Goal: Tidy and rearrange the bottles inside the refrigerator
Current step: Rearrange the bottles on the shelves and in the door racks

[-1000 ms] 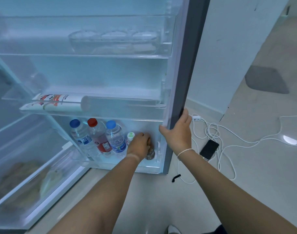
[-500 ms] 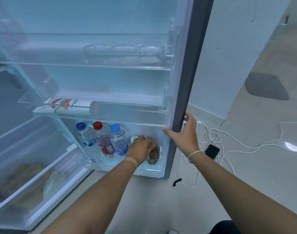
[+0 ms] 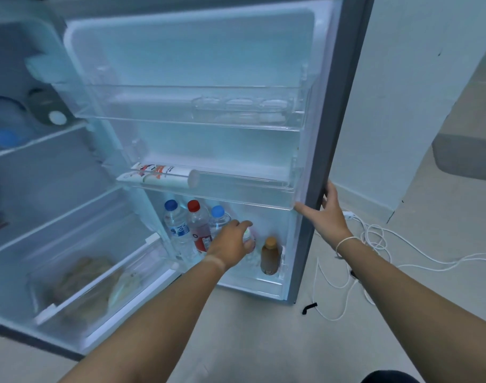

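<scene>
The refrigerator door (image 3: pixel 344 111) stands open, and its bottom rack (image 3: pixel 253 280) holds the bottles. From left to right stand a blue-capped water bottle (image 3: pixel 177 222), a red-capped bottle (image 3: pixel 199 225) and a second blue-capped bottle (image 3: pixel 218 217). My left hand (image 3: pixel 230 244) is closed around a small pale bottle with a greenish cap (image 3: pixel 248 239). A brown bottle (image 3: pixel 269 255) stands free at the right end of the rack. My right hand (image 3: pixel 323 214) grips the door's edge.
A white tube (image 3: pixel 167 175) lies on the middle door shelf. The top door shelf (image 3: pixel 197 117) holds a clear egg tray (image 3: pixel 242 106). Inside the fridge are a drawer with bagged food (image 3: pixel 92 277) and containers on a shelf (image 3: pixel 42 106). White cables (image 3: pixel 374 239) lie on the floor.
My left hand has left the brown bottle, which now stands uncovered, and moved left onto the small pale bottle. My view has tilted up, showing more of the door.
</scene>
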Demonstrator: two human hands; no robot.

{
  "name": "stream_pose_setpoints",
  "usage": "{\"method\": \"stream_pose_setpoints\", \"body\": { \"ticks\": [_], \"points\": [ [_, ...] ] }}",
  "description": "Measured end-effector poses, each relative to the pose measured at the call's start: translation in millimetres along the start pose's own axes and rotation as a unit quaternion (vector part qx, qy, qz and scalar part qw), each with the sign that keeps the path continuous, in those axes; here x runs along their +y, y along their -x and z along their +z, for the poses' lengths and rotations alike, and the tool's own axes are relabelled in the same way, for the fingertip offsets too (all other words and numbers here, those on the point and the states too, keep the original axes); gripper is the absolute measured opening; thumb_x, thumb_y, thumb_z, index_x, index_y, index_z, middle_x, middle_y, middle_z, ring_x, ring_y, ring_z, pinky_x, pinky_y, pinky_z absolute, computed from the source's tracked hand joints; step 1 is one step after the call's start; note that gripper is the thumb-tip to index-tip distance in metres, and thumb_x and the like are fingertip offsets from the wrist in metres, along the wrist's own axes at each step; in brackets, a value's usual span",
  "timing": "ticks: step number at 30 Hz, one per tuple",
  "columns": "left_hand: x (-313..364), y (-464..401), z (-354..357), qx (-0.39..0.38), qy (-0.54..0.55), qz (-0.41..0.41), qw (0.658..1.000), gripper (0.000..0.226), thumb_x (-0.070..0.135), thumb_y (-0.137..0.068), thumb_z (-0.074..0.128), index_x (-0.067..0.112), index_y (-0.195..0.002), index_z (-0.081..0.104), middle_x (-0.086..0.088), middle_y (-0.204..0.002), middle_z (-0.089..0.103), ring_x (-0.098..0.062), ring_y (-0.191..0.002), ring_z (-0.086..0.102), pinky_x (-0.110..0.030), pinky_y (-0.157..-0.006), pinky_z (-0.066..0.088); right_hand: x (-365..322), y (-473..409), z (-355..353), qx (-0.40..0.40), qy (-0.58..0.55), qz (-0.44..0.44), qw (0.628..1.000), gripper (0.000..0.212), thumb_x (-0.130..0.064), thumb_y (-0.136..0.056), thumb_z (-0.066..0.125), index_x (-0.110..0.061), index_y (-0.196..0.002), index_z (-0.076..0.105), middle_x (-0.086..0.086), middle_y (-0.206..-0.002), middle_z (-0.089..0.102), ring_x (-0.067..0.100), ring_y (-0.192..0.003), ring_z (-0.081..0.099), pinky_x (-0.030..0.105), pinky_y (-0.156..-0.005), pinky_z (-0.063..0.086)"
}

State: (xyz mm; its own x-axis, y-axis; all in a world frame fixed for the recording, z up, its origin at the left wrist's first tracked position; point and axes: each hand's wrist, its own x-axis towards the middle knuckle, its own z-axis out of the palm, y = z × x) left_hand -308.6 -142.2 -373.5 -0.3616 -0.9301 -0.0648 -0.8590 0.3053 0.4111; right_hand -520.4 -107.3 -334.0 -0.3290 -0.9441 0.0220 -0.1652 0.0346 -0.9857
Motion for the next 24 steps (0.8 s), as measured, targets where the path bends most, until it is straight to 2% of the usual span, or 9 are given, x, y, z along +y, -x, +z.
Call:
{"method": "stream_pose_setpoints", "body": {
  "ticks": [4, 9, 15, 19, 24],
  "points": [
    [-1, 15, -5, 0.01, 0.003, -0.008, 1.0, 0.047, 0.024, -0.093, 0.051, 0.02, -0.139, 0.041, -0.011, -0.132, 0.051, -0.029, -0.121, 0.051, -0.037, -0.098, 0.043, 3, 13, 2, 0.011, 0.006, -0.004, 1.0, 0.103, -0.042, -0.064, 0.081, -0.027, -0.146, 0.022, -0.004, -0.151, 0.033, 0.02, -0.137, 0.037, 0.046, -0.113, 0.034],
    [-1, 37, -17, 0.039, 0.015, -0.023, 0.999, 0.045, 0.028, -0.095, 0.049, 0.021, -0.139, 0.042, -0.011, -0.136, 0.05, -0.028, -0.122, 0.051, -0.037, -0.1, 0.044, 3, 37, 6, 0.038, 0.009, -0.015, 0.999, 0.095, -0.04, -0.067, 0.081, -0.024, -0.144, 0.028, -0.003, -0.148, 0.035, 0.022, -0.133, 0.04, 0.044, -0.11, 0.038],
    [-1, 66, -34, 0.067, 0.052, -0.049, 0.995, 0.046, 0.031, -0.094, 0.052, 0.018, -0.138, 0.045, -0.011, -0.136, 0.052, -0.026, -0.119, 0.056, -0.04, -0.1, 0.046, -4, 77, 7, 0.057, -0.002, -0.018, 0.998, 0.072, -0.036, -0.076, 0.075, -0.025, -0.135, 0.035, -0.009, -0.137, 0.041, 0.017, -0.117, 0.047, 0.031, -0.094, 0.042],
    [-3, 92, -42, 0.082, 0.08, -0.065, 0.991, 0.043, 0.029, -0.093, 0.052, 0.017, -0.134, 0.049, -0.009, -0.134, 0.055, -0.024, -0.121, 0.055, -0.041, -0.101, 0.046, -2, 100, 9, 0.053, -0.01, -0.014, 0.998, 0.054, -0.036, -0.077, 0.074, -0.029, -0.119, 0.041, -0.013, -0.121, 0.047, 0.015, -0.107, 0.053, 0.027, -0.084, 0.04],
    [-10, 130, -61, 0.109, 0.051, -0.082, 0.989, 0.037, 0.025, -0.094, 0.048, 0.016, -0.13, 0.053, -0.01, -0.128, 0.057, -0.026, -0.117, 0.054, -0.032, -0.096, 0.043, -4, 129, 13, 0.045, 0.029, -0.023, 0.998, 0.06, -0.033, -0.079, 0.073, -0.024, -0.129, 0.041, -0.006, -0.124, 0.052, 0.017, -0.09, 0.058, 0.027, -0.076, 0.04]
  ]
}}
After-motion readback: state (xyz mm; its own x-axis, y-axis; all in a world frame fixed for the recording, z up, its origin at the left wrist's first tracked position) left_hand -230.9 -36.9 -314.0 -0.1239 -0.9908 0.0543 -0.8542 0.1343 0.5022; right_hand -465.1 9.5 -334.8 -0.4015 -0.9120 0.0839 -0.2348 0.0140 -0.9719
